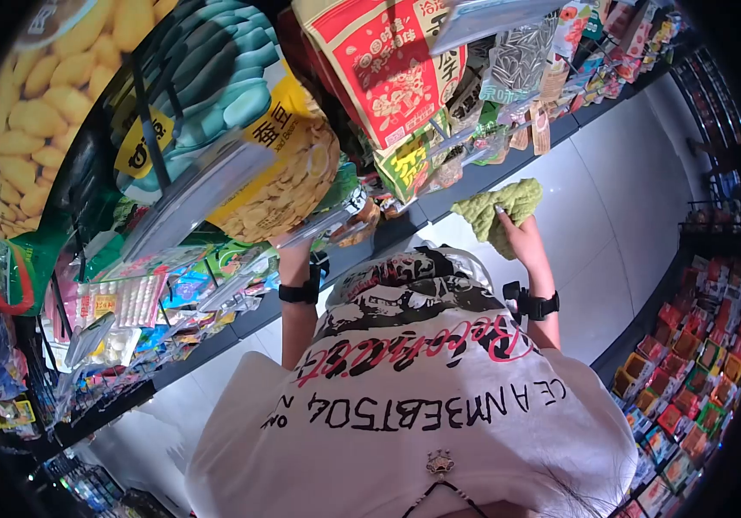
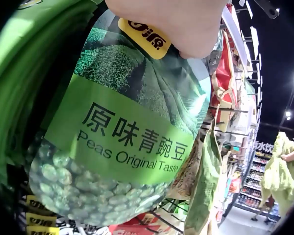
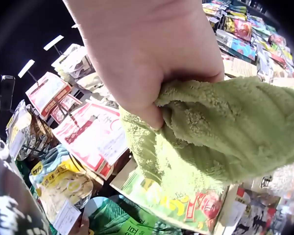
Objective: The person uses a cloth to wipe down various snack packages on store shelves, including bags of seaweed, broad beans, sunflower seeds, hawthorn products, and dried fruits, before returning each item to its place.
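In the head view my right hand point(image 1: 519, 237) grips a crumpled green cloth point(image 1: 496, 211) out over the aisle. The right wrist view shows that hand point(image 3: 152, 63) with its thumb and fingers closed round the cloth point(image 3: 225, 132), which spreads in front of hanging snack bags. My left hand point(image 2: 171, 22) lies against the upper part of a green bag of peas point(image 2: 132, 127) in the left wrist view; its fingertips are hidden, so I cannot tell whether they grip the bag. From the head, that hand point(image 1: 293, 255) is mostly covered by price tag holders beside a yellow broad bean bag point(image 1: 288, 173).
Snack bags hang on metal hooks all along the shelf, with a red and cream bag point(image 1: 379, 78) near the top. Clear price tag holders point(image 1: 189, 194) stick out from it. Pale floor tiles point(image 1: 586, 242) show at the right, and another product display point(image 1: 690, 371) stands beyond.
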Motion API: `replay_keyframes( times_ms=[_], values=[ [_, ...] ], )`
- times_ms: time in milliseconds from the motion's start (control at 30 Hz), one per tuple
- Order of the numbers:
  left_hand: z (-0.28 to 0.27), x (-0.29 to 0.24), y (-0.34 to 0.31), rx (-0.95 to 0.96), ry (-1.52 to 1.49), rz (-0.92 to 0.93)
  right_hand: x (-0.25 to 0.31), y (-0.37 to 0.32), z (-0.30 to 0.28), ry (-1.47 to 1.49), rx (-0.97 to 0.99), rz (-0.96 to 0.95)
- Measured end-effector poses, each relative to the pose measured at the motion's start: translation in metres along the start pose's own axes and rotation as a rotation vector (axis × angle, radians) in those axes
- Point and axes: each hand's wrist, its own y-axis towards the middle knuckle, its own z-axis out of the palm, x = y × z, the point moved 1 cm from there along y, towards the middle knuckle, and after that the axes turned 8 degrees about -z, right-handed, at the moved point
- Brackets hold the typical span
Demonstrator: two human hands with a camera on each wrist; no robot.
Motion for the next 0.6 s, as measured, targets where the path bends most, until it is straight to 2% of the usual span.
replay_keyframes(
  times_ms=[33,67,133,167,267,300,333,400,433,467,533,600],
  values=[
    [0.004,-0.004,0.002,-0.101,0.106,0.050,-0.007,0.003,-0.012,-0.032,-0.006,-0.036],
    [0.009,-0.005,0.004,-0.102,0.113,0.052,-0.012,0.006,-0.023,-0.066,-0.016,-0.070],
    [0.017,-0.001,0.007,-0.338,0.225,0.161,-0.017,0.011,-0.040,-0.049,-0.017,-0.060],
    [0.020,0.002,0.009,-0.400,0.300,0.190,-0.016,0.013,-0.047,-0.053,-0.002,-0.045],
    [0.023,-0.006,0.005,-0.502,0.334,0.152,-0.023,0.024,-0.066,-0.054,0.032,-0.070],
    [0.023,-0.007,0.004,-0.422,0.300,0.036,-0.027,0.027,-0.070,-0.052,0.038,-0.094],
    [0.025,-0.009,0.002,-0.432,0.307,0.028,-0.032,0.031,-0.076,-0.050,0.051,-0.099],
    [0.028,-0.016,0.000,-0.523,0.549,0.108,-0.045,0.036,-0.088,-0.123,0.110,-0.051],
    [0.028,-0.018,0.000,-0.487,0.482,0.032,-0.046,0.040,-0.091,-0.116,0.140,-0.059],
    [0.033,-0.011,-0.002,-0.500,0.581,-0.041,-0.045,0.042,-0.095,-0.126,0.170,-0.017],
    [0.039,-0.013,0.003,-0.684,0.170,-0.146,-0.051,0.047,-0.098,-0.131,0.227,0.007],
    [0.029,0.003,0.001,-0.519,0.470,-0.095,-0.062,0.052,-0.100,-0.043,0.183,-0.138]
  ],
)
